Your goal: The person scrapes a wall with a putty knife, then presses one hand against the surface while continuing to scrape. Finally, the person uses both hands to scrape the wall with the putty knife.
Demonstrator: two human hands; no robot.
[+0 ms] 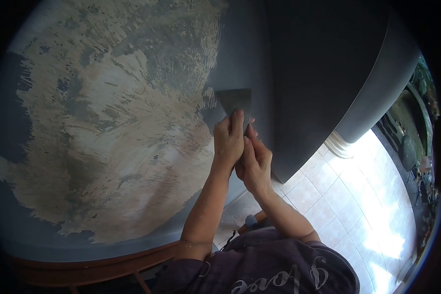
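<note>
A wide-bladed paint scraper (236,99) points up the wall, its flat edge against or close to the grey paint just right of the bare patch. My left hand (229,140) is closed around it near the blade, with the thumb or a finger laid along the metal. Lower down, my right hand (256,164) wraps the handle, which is mostly hidden by both hands. The grey wall (240,54) has a large patch of exposed, streaky plaster (127,117) with ragged edges and scattered bits of paint left on it.
A dark grey wall corner or column (318,83) stands close on my right. Beyond it lie a sunlit tiled floor (328,196) and plants with rocks (409,142). A reddish-brown wooden piece (98,269) runs along the wall's bottom left.
</note>
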